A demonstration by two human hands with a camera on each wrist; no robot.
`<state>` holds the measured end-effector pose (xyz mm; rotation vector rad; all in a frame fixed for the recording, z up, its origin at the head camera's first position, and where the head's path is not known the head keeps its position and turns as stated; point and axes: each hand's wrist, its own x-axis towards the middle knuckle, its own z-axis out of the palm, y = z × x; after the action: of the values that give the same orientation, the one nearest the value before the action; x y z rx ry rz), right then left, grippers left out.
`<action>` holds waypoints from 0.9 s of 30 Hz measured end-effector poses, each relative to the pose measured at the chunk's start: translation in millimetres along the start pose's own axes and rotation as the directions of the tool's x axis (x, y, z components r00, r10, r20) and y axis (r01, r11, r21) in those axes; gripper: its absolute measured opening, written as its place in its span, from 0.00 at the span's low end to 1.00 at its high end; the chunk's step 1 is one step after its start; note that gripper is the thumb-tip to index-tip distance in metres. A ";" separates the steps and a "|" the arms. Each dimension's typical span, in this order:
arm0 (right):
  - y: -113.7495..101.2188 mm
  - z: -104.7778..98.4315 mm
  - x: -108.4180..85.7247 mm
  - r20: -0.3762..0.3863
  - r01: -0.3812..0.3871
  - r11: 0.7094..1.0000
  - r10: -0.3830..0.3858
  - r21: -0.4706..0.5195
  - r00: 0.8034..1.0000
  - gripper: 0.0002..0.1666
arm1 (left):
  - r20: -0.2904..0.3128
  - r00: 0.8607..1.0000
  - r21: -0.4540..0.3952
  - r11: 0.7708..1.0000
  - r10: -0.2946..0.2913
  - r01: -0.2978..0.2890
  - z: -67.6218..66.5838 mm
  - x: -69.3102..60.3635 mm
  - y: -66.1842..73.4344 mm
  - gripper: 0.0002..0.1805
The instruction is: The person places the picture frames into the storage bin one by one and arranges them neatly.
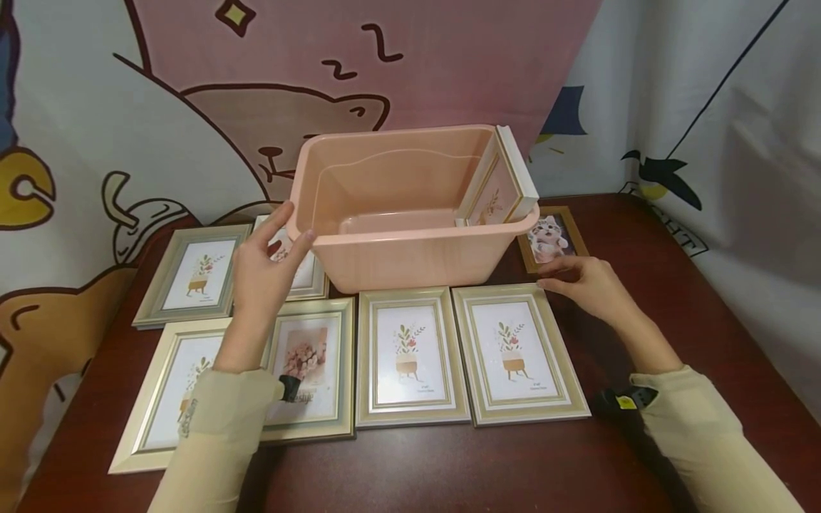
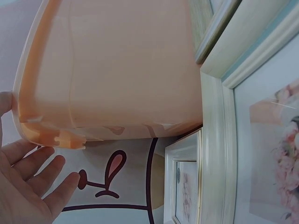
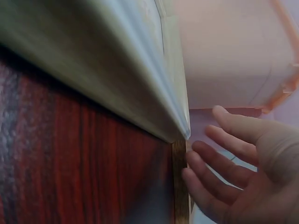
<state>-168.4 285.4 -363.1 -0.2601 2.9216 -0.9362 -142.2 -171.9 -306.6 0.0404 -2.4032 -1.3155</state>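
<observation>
My left hand point(image 1: 263, 274) is at the left corner of a pink plastic basin point(image 1: 410, 260), holding its rim between thumb and forefinger. The other fingers spread loosely below the rim in the left wrist view. My right hand point(image 1: 593, 288) is by the lower edge of a brown photo frame point(image 1: 572, 226) with a kitten picture, near the top right corner of a pale gold photo frame point(image 1: 463, 356). Its fingers point(image 3: 224, 163) are loosely bent with nothing between them. Inside the basin, white-edged photo frames point(image 1: 518, 165) stand upright against the right wall.
More photo frames lie face up on the dark red table point(image 1: 398, 470): a second pale gold one point(image 1: 368, 356), a flower-photo one point(image 1: 346, 363), a cream one point(image 1: 137, 449), a grey-green one point(image 1: 150, 303) and a white one point(image 1: 317, 285) partly behind my left hand. A patterned cloth point(image 1: 481, 64) hangs behind.
</observation>
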 end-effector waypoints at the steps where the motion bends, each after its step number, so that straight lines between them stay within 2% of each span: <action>1: 1.7 0.6 0.9 0.025 -0.003 1.000 0.003 -0.008 1.000 0.21 | -0.001 1.000 -0.001 1.000 0.001 -0.001 0.0 0.2 0.2 0.31; 5: 7.3 3.5 4.5 0.135 -0.020 1.000 0.019 0.005 0.991 0.23 | -0.003 1.000 0.005 1.000 0.002 -0.002 -0.1 0.3 0.1 0.31; 9: 10.8 7.1 8.7 0.214 -0.045 0.996 0.027 0.080 0.977 0.27 | -0.002 1.000 0.004 1.000 -0.001 0.001 -0.2 0.1 -0.9 0.31; 18: 11.6 6.5 11.4 0.269 -0.094 0.989 0.059 0.117 0.961 0.26 | -0.003 1.000 -0.008 1.000 -0.001 0.001 -0.6 -0.3 -0.2 0.31; 23: 12.7 -5.1 5.7 0.290 -0.120 0.977 0.065 0.176 0.955 0.25 | 0.006 1.000 -0.023 1.000 -0.007 0.007 0.1 -0.4 1.1 0.31; 27: 15.1 -16.8 -1.9 0.285 -0.109 0.961 0.033 0.254 0.958 0.24 | 0.012 1.000 -0.028 0.999 -0.015 0.015 0.3 -0.8 0.7 0.31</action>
<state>-170.5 307.5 -358.2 -0.2444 2.4986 -1.1621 -141.4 -171.1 -306.5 0.0426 -2.3980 -1.3599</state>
